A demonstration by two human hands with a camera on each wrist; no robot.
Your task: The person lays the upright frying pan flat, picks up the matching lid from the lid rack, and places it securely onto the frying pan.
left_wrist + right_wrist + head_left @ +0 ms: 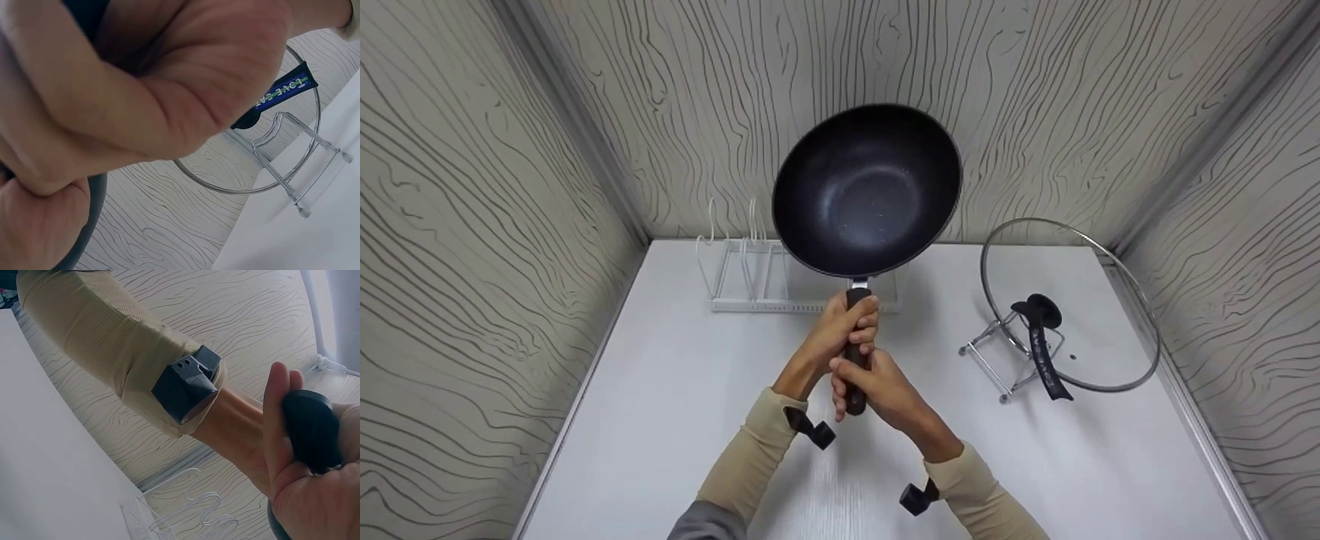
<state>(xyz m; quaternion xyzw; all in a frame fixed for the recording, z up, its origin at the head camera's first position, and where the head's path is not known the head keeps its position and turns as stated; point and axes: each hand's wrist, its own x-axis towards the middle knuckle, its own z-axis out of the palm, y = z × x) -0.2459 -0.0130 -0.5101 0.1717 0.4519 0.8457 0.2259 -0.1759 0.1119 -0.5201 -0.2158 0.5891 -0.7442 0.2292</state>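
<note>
A deep dark frying pan (870,195) is held up above the table, its hollow inside facing the head camera and its round body at the top. My left hand (840,326) grips the upper part of the black handle (855,399), close below the metal neck. Lower down, my right hand (889,386) wraps round the same handle, its thumb across the front. The handle's butt end sticks out under the right hand. In the right wrist view that black handle end (312,430) shows between fingers and palm.
Behind the pan stands a white wire rack (765,306), partly hidden by it. On the right, a glass lid (1158,341) with a black handle (1042,352) leans on a small metal wire stand (990,367). Wood-patterned walls (697,97) enclose the white table (660,420).
</note>
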